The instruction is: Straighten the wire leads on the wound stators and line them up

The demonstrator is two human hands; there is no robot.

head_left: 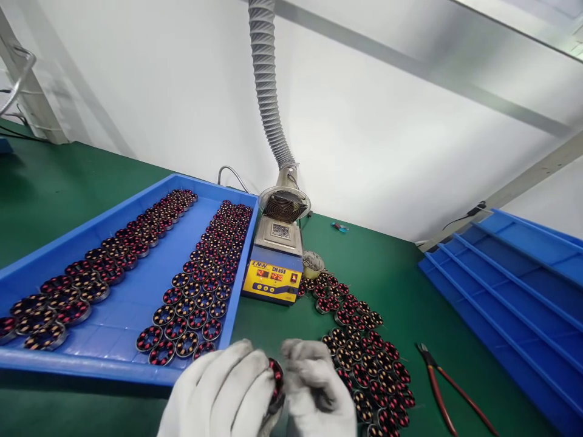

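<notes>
In my white-gloved left hand (223, 391), fingers wrapped around it, is a wound motor stator (276, 382) with dark red coils, held on edge and partly hidden by the glove. Close on its right side is my gloved right hand (316, 385), its fingers curled and pinched together. Whatever those fingertips hold, if anything, is hidden. Beside the right hand, a pile of similar stators (368, 364) with red and copper-coloured coils spreads over the green table. More stators (186, 343) lie in rows in a blue tray (122, 371) to the left.
A yellow-and-blue solder pot (272, 280) with a lit display stands behind my hands, under a grey extraction hose (266, 79). Red-handled cutters (439, 388) lie on the green table (405, 282) at right. Stacked blue trays (510, 303) lean farther right. A grey-white lump (313, 261) sits beside the pot.
</notes>
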